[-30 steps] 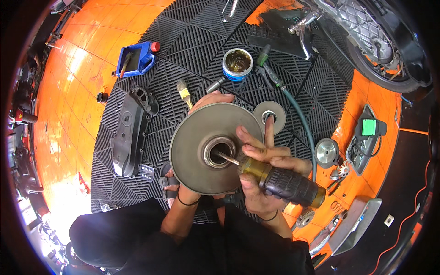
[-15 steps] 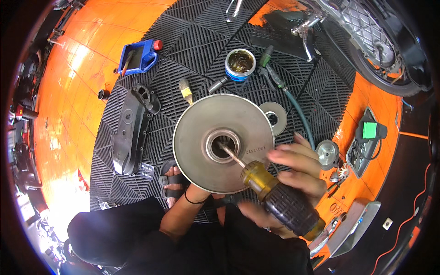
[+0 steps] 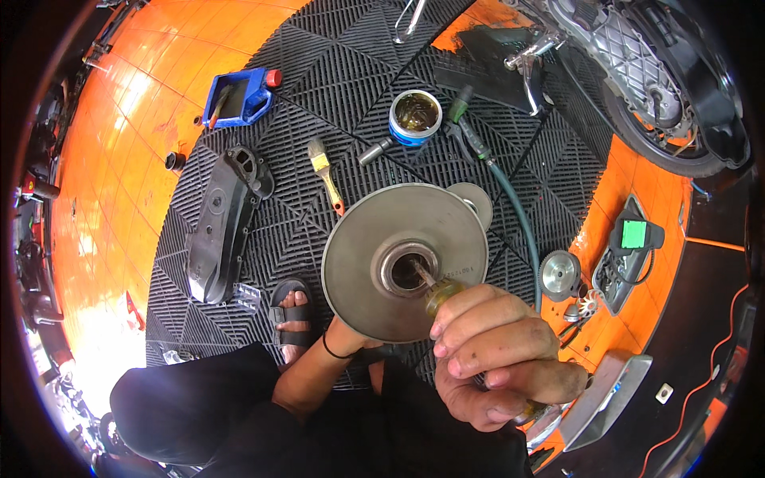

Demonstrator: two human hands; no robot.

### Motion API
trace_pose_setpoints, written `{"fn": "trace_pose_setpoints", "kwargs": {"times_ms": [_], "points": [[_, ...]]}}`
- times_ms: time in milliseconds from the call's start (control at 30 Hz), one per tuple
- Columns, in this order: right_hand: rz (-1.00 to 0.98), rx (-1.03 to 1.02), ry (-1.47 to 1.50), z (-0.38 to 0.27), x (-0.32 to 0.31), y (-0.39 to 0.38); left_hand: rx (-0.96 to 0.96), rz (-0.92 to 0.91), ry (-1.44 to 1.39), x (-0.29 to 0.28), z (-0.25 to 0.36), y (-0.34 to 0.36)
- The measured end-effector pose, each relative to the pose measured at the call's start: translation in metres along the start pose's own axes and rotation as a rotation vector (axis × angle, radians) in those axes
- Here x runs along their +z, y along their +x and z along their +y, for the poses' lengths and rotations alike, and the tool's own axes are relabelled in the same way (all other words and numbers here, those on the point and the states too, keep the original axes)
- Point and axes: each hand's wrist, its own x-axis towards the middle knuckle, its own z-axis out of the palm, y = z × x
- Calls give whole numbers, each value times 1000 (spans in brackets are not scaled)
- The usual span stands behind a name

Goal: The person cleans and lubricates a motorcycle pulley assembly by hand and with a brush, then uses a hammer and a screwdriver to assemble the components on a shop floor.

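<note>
My left hand (image 3: 351,338), with a black band at the wrist, holds a grey metal disc (image 3: 362,283) from underneath; most of its fingers are hidden behind it. The disc has a raised centre hub with a round bore (image 3: 409,271). My right hand (image 3: 498,354) is wrapped round the handle of a yellow-and-black screwdriver (image 3: 440,296), whose shaft slants into the bore; the tip is out of sight. A smaller round disc (image 3: 478,193) lies on the black grid mat (image 3: 327,72), partly behind the large one. A paintbrush (image 3: 323,171) lies beyond the disc.
Around lie a black cover (image 3: 219,239), open grease can (image 3: 414,119), blue container (image 3: 239,99), green-handled hose (image 3: 518,215), gear (image 3: 560,275) and tool tray (image 3: 617,271). A scooter (image 3: 653,88) stands top right. My sandalled foot (image 3: 291,323) rests on the mat at lower left.
The disc has shifted right and down, uncovering more of the paintbrush. My right hand, whose fingers were raised and blurred half a second ago, has closed over the screwdriver handle.
</note>
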Motion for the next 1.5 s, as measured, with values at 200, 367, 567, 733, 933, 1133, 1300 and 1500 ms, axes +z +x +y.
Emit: {"fn": "trace_pose_setpoints", "kwargs": {"times_ms": [200,367,567,733,933,1133,1300,1500], "points": [[40,-7,-24,-2,2,-1,-7,-19,-15,-1,0,4],[65,1,-36,-3,4,0,-21,-27,-36,-3,0,0],[49,63,-59,-1,4,0,-28,-40,-50,-5,2,2],[41,87,-56,-3,7,-1,-27,-37,-38,-7,6,6],[245,215,-139,11,16,-17,-21,-61,-11,-2,6,14],[238,280,-28,5,2,-21,-29,-49,-6,-3,7,16],[150,155,-97,-13,2,-6,-34,-62,-34,1,7,20],[156,202,242,-39,-11,15,-60,-70,-74,-3,16,16]]}}
